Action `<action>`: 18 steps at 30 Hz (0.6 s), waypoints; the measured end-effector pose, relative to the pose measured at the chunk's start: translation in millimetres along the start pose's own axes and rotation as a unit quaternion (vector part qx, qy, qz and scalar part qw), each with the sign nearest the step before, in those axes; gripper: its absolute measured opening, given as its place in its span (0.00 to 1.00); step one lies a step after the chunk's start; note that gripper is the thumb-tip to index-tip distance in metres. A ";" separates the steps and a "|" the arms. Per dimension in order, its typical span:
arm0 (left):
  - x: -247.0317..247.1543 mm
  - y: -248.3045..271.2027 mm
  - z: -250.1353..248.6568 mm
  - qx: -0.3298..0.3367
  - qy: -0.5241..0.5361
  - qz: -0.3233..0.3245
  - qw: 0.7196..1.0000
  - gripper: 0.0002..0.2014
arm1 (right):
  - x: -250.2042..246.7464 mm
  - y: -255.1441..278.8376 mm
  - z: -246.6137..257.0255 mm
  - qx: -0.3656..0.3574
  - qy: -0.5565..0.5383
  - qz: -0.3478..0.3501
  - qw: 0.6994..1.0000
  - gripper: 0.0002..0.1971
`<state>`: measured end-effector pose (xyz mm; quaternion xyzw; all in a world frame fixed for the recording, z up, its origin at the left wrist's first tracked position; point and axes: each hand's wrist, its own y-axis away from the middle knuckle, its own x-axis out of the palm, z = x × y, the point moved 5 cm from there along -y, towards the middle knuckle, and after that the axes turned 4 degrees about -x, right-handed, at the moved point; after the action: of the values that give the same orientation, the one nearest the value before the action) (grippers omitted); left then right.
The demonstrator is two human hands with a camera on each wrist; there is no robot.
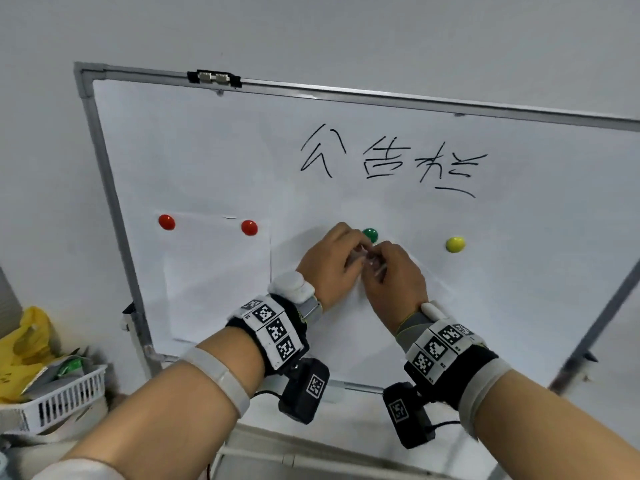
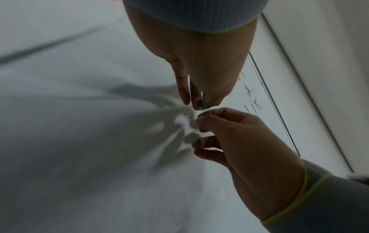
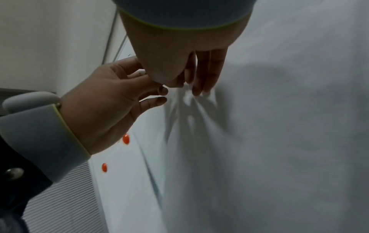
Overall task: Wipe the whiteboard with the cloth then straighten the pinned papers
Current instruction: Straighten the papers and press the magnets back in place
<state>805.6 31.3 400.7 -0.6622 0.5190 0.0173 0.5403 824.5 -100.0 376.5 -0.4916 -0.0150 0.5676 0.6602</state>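
Observation:
The whiteboard point(image 1: 207, 150) bears black handwriting point(image 1: 391, 161). Two red magnets point(image 1: 166, 222) point(image 1: 249, 227) pin the left paper point(image 1: 214, 278) flat. The right paper point(image 1: 356, 341) hangs under a green magnet point(image 1: 370, 234) and a yellow magnet point(image 1: 455, 244). Both hands meet just below the green magnet. My left hand point(image 1: 356, 252) and right hand point(image 1: 372, 259) pinch the paper near its top, and it bunches into creases point(image 3: 189, 97) at the fingertips. In the left wrist view a sliver of the green magnet point(image 2: 203, 108) shows by my left fingertips. No cloth is in view.
A white basket point(image 1: 62, 393) with clutter and a yellow bag point(image 1: 27, 337) sit at the lower left beside the board's grey frame point(image 1: 104, 161). A black clip point(image 1: 214, 77) sits on the top rail. The board's stand leg point(image 1: 602, 323) runs down at the right.

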 end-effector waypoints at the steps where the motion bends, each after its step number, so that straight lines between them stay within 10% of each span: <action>1: 19.4 -3.1 -14.9 0.012 -0.006 0.020 1.000 0.10 | -18.3 6.8 -22.2 0.014 0.002 -0.013 1.000 0.05; 9: 109.9 -3.4 -51.0 -0.055 -0.041 0.041 0.997 0.18 | -80.8 41.2 -135.5 0.085 -0.011 -0.011 0.996 0.16; 18: 110.7 -2.9 -63.0 -0.111 -0.038 -0.007 0.993 0.19 | -64.3 37.1 -146.5 0.130 -0.080 0.043 0.987 0.06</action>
<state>824.7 -89.2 364.4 -0.7206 0.4883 0.0957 0.4829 859.1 -246.5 310.8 -0.3548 0.0275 0.6304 0.6899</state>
